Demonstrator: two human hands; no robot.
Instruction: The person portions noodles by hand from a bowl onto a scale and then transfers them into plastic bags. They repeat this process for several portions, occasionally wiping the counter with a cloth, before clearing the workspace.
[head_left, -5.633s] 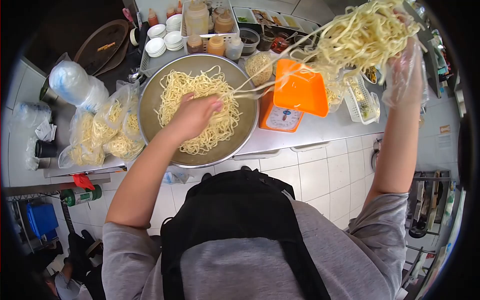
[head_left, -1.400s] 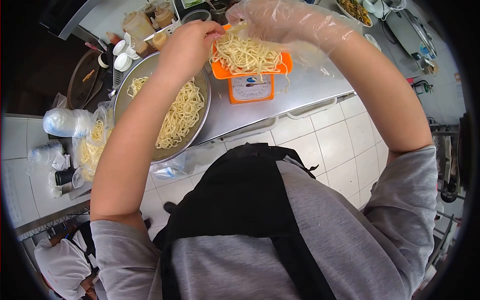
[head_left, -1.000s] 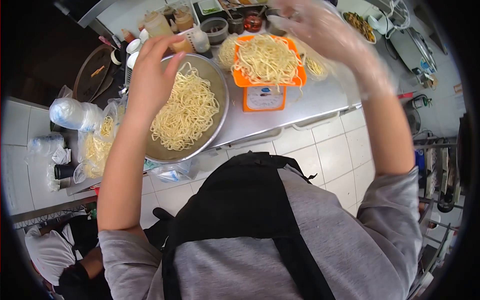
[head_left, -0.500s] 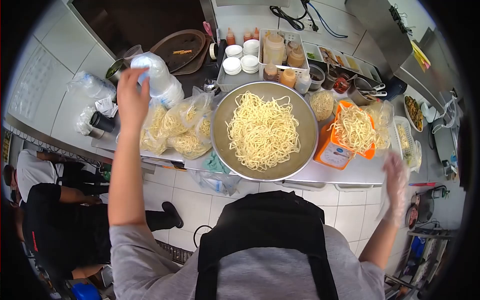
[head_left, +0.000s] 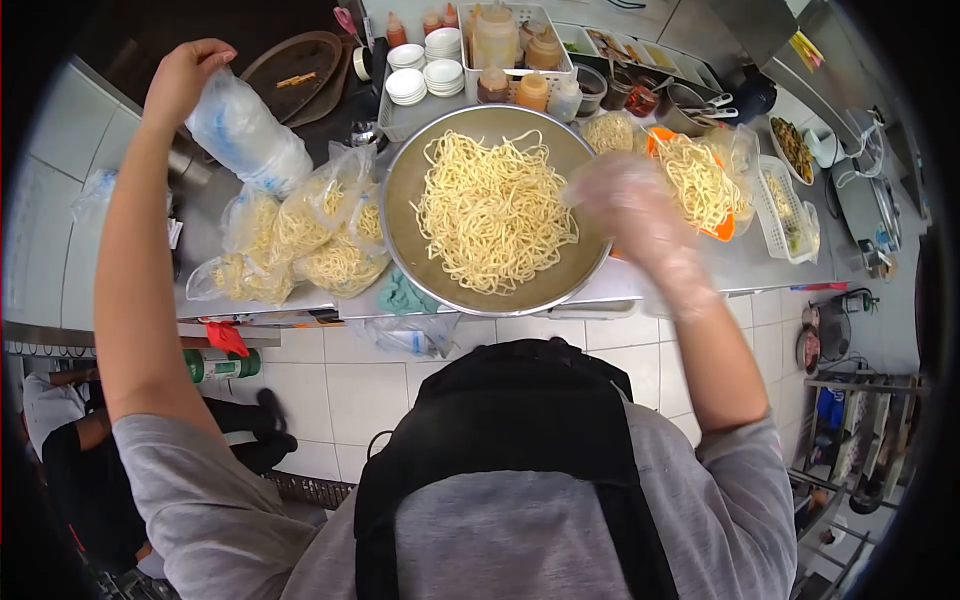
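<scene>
At the upper left, my bare left hand pinches the top of a bundle of clear plastic bags with blue print. My right hand, in a clear plastic glove, hangs over the right rim of a large metal bowl; motion smears its fingers. A heap of yellow noodles fills the bowl's middle. Beyond that hand, more noodles lie in an orange tray; the orange dial scale beneath is mostly hidden by my hand and arm. Knotted bags of noodles sit left of the bowl.
Behind the bowl stand stacked white dishes, a white basket of sauce bottles and a row of condiment trays. A green cloth lies at the counter's front edge. Another person is at the lower left.
My left hand has moved left to the bag bundle, which now leans toward it. My right hand has swung in from the far right to the bowl's rim. The view has shifted.
</scene>
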